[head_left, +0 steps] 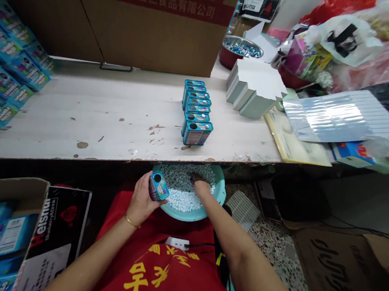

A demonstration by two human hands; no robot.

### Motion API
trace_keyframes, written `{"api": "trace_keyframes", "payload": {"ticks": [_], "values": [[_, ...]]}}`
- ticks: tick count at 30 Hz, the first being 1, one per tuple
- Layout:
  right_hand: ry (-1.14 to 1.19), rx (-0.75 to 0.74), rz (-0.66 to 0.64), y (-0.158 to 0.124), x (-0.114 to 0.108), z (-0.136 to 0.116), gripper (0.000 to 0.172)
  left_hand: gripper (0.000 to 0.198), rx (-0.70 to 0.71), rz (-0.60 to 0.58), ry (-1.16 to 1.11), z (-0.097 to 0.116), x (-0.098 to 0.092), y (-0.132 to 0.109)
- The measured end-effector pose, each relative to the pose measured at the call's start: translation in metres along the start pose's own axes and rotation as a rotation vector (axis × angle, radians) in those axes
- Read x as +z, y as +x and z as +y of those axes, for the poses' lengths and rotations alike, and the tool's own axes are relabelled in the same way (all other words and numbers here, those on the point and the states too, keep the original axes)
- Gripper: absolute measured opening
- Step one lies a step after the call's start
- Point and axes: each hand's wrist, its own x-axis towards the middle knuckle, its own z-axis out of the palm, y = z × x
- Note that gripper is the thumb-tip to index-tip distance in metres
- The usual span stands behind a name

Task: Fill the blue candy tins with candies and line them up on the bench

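Observation:
My left hand (139, 200) is closed around a small blue candy tin (159, 187) with a dark round hole in its top, tilted beside the basin's left rim. A turquoise basin (222, 194) sits at my lap, full of small white candies (182, 200). My right hand (201, 186) reaches into the candies at the basin's right side. Its fingertips are sunk among them, so whether they grip any is hidden. On the table ahead, a row of several similar blue tins (197, 135) stands upright, one behind another.
A white table (128, 111) spans the front, with a large cardboard carton (150, 34) behind. Stacked blue boxes (4, 84) stand left, and an open carton (9, 186) holds more below. To the right are white cardboard pieces (257, 78), a metal bowl (241, 48) and plastic sheets (336, 116).

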Motion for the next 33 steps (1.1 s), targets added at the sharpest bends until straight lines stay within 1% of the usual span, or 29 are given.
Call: {"api": "trace_keyframes", "payload": {"ticks": [2, 4, 6, 8, 10, 12, 14, 16, 18, 20, 23, 26, 28, 30, 33], "values": [[0.094, -0.042, 0.006, 0.010, 0.012, -0.010, 0.044, 0.094, -0.022, -0.006, -0.006, -0.001, -0.003, -0.001], [0.188, -0.085, 0.004, 0.015, 0.018, -0.014, 0.042, 0.093, -0.041, -0.010, -0.012, -0.002, -0.005, -0.001], [0.275, -0.132, -0.010, 0.013, 0.019, -0.012, 0.041, 0.093, -0.062, -0.006, -0.016, -0.002, -0.007, -0.001], [0.344, -0.181, -0.023, 0.006, 0.015, -0.007, 0.039, 0.094, -0.072, 0.001, -0.017, -0.001, -0.009, 0.000], [0.423, -0.231, -0.031, -0.006, 0.005, 0.001, 0.038, 0.094, -0.066, 0.004, -0.015, 0.000, -0.009, 0.002], [0.537, -0.280, -0.043, -0.021, -0.012, 0.008, 0.038, 0.095, -0.051, 0.003, -0.008, 0.001, -0.009, 0.004], [0.639, -0.329, -0.057, -0.037, -0.036, 0.013, 0.038, 0.096, -0.038, -0.002, 0.003, 0.003, -0.007, 0.006], [0.650, -0.380, -0.062, -0.052, -0.062, 0.013, 0.037, 0.096, -0.015, -0.021, 0.019, 0.006, -0.004, 0.008], [0.552, -0.429, -0.053, -0.065, -0.089, 0.007, 0.035, 0.096, 0.014, -0.057, 0.038, 0.011, 0.001, 0.011], [0.373, -0.447, -0.048, -0.074, -0.113, -0.004, 0.034, 0.097, 0.034, -0.093, 0.060, 0.016, 0.006, 0.012], [0.053, -0.420, -0.040, -0.083, -0.137, -0.022, 0.034, 0.098, 0.051, -0.121, 0.096, 0.024, 0.012, 0.013], [-0.199, -0.409, -0.025, -0.088, -0.150, -0.038, 0.031, 0.099, 0.066, -0.116, 0.132, 0.028, 0.015, 0.011], [-0.310, -0.419, -0.019, -0.091, -0.155, -0.048, 0.028, 0.101, 0.069, -0.113, 0.149, 0.029, 0.017, 0.010], [-0.380, -0.428, -0.016, -0.092, -0.158, -0.059, 0.027, 0.102, 0.065, -0.114, 0.157, 0.029, 0.018, 0.009], [-0.418, -0.438, -0.027, -0.094, -0.161, -0.075, 0.027, 0.101, 0.059, -0.114, 0.151, 0.030, 0.021, 0.009]]}}
